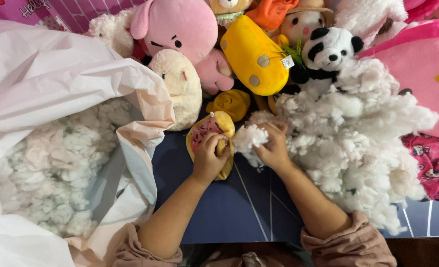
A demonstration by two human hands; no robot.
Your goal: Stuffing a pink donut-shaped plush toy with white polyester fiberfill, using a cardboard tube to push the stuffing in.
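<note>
My left hand (208, 158) grips a small flat yellow plush shell (223, 124) with a pink patterned inside, lying on the dark blue surface (229, 207). My right hand (273, 148) pinches a tuft of white stuffing fibre (248, 138) right beside the shell's open edge. The tuft is joined to a big loose heap of white stuffing (357, 143) spreading to the right of my right hand.
A large white plastic bag (56, 79) with more stuffing (56, 163) lies open at left. Along the back sit a cream plush (180, 84), a pink plush (180, 29), a yellow spotted plush (254, 54), a panda (328, 49) and a pink cushion (427, 74).
</note>
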